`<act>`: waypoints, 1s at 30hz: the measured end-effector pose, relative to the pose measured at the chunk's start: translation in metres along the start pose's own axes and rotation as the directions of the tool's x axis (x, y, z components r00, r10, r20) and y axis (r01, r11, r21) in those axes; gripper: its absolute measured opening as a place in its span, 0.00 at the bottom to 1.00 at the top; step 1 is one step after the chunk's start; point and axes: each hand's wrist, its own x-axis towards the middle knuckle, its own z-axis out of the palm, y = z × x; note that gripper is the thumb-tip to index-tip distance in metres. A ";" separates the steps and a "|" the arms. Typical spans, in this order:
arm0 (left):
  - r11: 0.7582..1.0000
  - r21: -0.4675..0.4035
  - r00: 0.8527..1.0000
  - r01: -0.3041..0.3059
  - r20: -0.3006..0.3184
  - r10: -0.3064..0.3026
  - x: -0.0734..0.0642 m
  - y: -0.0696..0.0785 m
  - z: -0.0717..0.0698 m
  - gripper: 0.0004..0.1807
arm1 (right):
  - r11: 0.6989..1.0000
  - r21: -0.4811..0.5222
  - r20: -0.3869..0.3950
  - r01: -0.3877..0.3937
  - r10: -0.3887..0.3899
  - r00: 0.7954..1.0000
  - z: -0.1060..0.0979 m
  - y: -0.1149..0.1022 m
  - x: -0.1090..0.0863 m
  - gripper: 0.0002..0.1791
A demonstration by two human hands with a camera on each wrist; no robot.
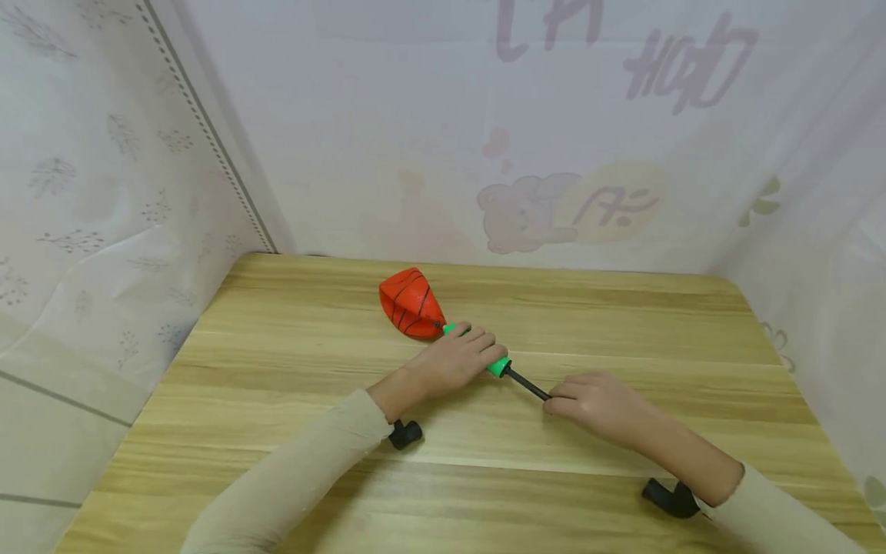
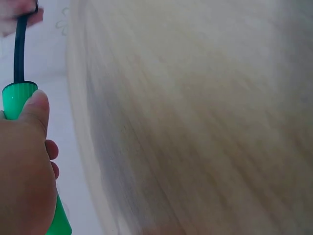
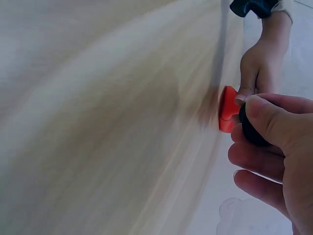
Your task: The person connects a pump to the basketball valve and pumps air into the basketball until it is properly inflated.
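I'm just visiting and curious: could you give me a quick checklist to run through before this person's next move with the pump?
1. Left hand grips the green pump: ok, fingers wrap round it.
2. Right hand holds the black handle: ok, pinched between thumb and fingers.
3. Black rod drawn out of the pump: ok, a length shows between the hands.
4. Red ball round and full: not ok, it is caved in and creased.
5. Pump's tip properly seated in the ball: cannot tell; the two meet, but the joint is too small to judge.
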 end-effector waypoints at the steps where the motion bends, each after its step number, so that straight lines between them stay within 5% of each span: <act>1: 1.000 -0.002 1.000 -0.007 -0.005 0.007 0.000 -0.001 0.000 0.18 | 1.000 -0.003 -0.006 0.003 -0.003 1.000 -0.002 -0.002 -0.005 0.05; 6: 1.000 0.016 0.999 -0.021 -0.026 0.021 -0.001 -0.002 0.000 0.17 | 1.000 -0.012 -0.048 0.005 -0.006 0.999 -0.010 -0.008 -0.024 0.29; 15: 0.999 0.049 1.000 -0.003 0.013 0.002 0.001 0.003 0.000 0.17 | 0.999 -0.034 -0.009 0.005 -0.005 1.000 -0.008 -0.005 -0.018 0.30; 21: 0.997 0.062 0.997 0.037 0.059 -0.041 0.004 0.008 -0.004 0.17 | 0.999 -0.038 0.031 0.015 -0.014 0.999 0.002 0.007 0.006 0.05; 30: 0.997 0.062 0.997 0.046 0.053 -0.050 0.003 0.011 -0.003 0.18 | 0.999 0.028 0.059 -0.017 0.015 0.998 0.016 0.016 0.039 0.11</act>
